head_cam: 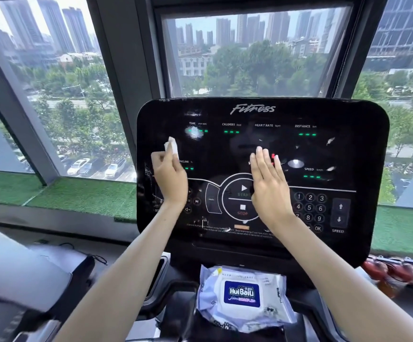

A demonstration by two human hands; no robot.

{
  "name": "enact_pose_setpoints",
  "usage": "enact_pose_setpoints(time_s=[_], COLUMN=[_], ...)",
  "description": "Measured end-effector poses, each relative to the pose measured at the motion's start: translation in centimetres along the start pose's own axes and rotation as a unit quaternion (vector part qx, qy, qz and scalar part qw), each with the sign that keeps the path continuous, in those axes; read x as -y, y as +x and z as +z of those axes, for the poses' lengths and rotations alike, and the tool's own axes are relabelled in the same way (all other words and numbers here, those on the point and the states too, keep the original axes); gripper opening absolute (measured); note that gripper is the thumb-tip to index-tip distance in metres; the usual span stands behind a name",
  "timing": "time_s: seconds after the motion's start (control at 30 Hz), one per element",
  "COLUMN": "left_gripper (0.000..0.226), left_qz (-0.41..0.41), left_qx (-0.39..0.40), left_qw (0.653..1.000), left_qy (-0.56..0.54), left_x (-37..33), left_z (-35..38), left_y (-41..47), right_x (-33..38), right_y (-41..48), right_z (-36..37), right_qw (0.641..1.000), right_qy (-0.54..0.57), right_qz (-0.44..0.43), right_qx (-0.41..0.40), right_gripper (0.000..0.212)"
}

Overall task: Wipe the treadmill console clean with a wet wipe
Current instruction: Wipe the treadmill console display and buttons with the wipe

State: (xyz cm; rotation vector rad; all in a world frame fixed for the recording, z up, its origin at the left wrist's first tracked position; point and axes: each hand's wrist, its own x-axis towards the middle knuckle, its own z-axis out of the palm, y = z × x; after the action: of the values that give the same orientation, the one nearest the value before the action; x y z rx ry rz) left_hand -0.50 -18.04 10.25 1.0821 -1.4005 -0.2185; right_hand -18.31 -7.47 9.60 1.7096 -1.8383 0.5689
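The black glossy treadmill console (pixel 348 154) fills the middle of the view, with green readouts, a round start/stop control and a number keypad. My left hand (pixel 169 180) is over the console's left side, pinching a small folded white wet wipe (pixel 171 146) that sticks up from its fingertips. My right hand (pixel 268 186) lies flat with fingers together and extended over the console's centre, partly covering the start button. A white wet wipe pack (pixel 242 296) with a blue label rests on the ledge below the console.
Smudges and glare spots mark the console face near the time readout and speed area. Large windows stand behind it, with a green turf sill (pixel 82 196). A grey machine part (pixel 23 272) is at lower left; red fire extinguishers (pixel 390 272) lie at lower right.
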Motion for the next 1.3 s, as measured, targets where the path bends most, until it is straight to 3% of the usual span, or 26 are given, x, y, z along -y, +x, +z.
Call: enact_pose_setpoints(time_s=[0.07,0.13,0.17,0.2,0.27,0.33,0.4,0.43,0.47,0.53,0.57,0.6,0.67,0.73,0.8,0.83,0.9,0.97,1.0,1.07,1.13,1.2,1.23,1.3], left_gripper=[0.042,0.049,0.050,0.050,0.047,0.043,0.045,0.048,0.050,0.053,0.053,0.051,0.047,0.044,0.044,0.046,0.050,0.050,0.048,0.044,0.045,0.049,0.051,0.049], left_qz=[0.128,0.314,0.361,0.371,0.306,0.143,0.053,0.082,0.161,0.366,0.422,0.434,0.375,0.240,0.113,0.092,0.183,0.334,0.366,0.325,0.189,0.106,0.120,0.239], left_qx=[0.079,0.211,0.259,0.272,0.196,0.083,0.026,0.043,0.088,0.220,0.273,0.294,0.235,0.132,0.048,0.029,0.077,0.175,0.198,0.158,0.076,0.043,0.067,0.175], left_qw=[0.988,0.924,0.894,0.886,0.931,0.986,0.998,0.996,0.982,0.902,0.862,0.850,0.896,0.962,0.992,0.995,0.980,0.926,0.909,0.933,0.979,0.993,0.990,0.955], left_qy=[0.030,0.056,0.064,0.061,0.036,0.006,0.003,0.020,0.037,0.060,0.062,0.057,0.039,0.006,-0.014,-0.016,0.005,0.022,0.017,-0.006,-0.029,-0.035,-0.028,-0.017], left_x=[-0.4,0.2,0.6,0.9,0.8,0.3,-0.7,-1.1,-1.4,-1.3,-1.0,-0.9,-1.1,-1.8,-2.9,-3.4,-4.1,-3.8,-3.6,-3.5,-4.0,-5.3,-6.3,-7.9], left_z=[1.0,1.4,1.1,0.9,0.5,0.4,1.1,1.6,2.0,2.2,2.0,1.8,1.8,2.0,2.7,3.2,3.9,4.0,3.8,3.6,3.8,4.9,5.5,6.4], left_y=[-2.2,-4.1,-3.8,-2.9,-0.6,1.1,0.9,0.1,-1.3,-3.5,-3.2,-2.3,0.1,2.3,2.9,2.7,1.5,0.8,1.3,2.5,2.9,1.9,1.0,-1.0], right_x=[0.0,-0.1,-0.2,-0.2,-0.3,-0.2,-0.2,-0.3,-0.4,-0.5,-0.6,-0.6,-0.6,-0.6,-0.6,-0.6,-0.7,-0.8,-0.8,-0.9,-0.9,-1.1,-1.3,-2.0], right_y=[0.0,-0.1,-0.1,-0.1,0.0,-0.1,0.0,0.0,0.0,0.0,0.0,0.0,0.1,0.1,0.1,0.1,0.2,0.2,0.2,0.3,0.3,0.3,0.3,0.2], right_z=[0.0,-0.1,-0.1,-0.1,-0.1,-0.1,-0.2,-0.2,-0.2,-0.2,-0.2,-0.2,-0.2,-0.2,-0.2,-0.3,-0.5,-0.8,-0.9,-1.1,-1.3,-1.7,-1.9,-2.4], right_qw=[1.000,1.000,1.000,1.000,1.000,1.000,1.000,1.000,1.000,1.000,1.000,1.000,1.000,0.999,0.999,0.999,0.999,0.999,0.999,0.999,0.999,0.999,0.999,0.998], right_qy=[0.000,0.002,0.002,0.001,-0.002,-0.001,-0.003,-0.006,-0.007,-0.004,-0.002,-0.002,-0.009,-0.025,-0.038,-0.041,-0.043,-0.036,-0.031,-0.019,-0.009,-0.002,0.001,0.015], right_qz=[0.000,-0.002,-0.004,-0.006,-0.005,-0.004,-0.008,-0.009,-0.010,-0.007,-0.007,-0.008,-0.013,-0.021,-0.025,-0.027,-0.029,-0.032,-0.034,-0.034,-0.032,-0.034,-0.039,-0.050], right_qx=[-0.001,-0.003,-0.003,-0.001,0.004,0.008,0.010,0.009,0.007,-0.001,-0.004,-0.007,-0.012,-0.007,-0.004,-0.003,-0.004,-0.008,-0.006,0.000,0.012,0.026,0.031,0.036], right_gripper=[0.072,0.071,0.071,0.073,0.075,0.076,0.075,0.075,0.074,0.072,0.070,0.070,0.071,0.071,0.069,0.068,0.068,0.068,0.069,0.072,0.077,0.080,0.081,0.082])
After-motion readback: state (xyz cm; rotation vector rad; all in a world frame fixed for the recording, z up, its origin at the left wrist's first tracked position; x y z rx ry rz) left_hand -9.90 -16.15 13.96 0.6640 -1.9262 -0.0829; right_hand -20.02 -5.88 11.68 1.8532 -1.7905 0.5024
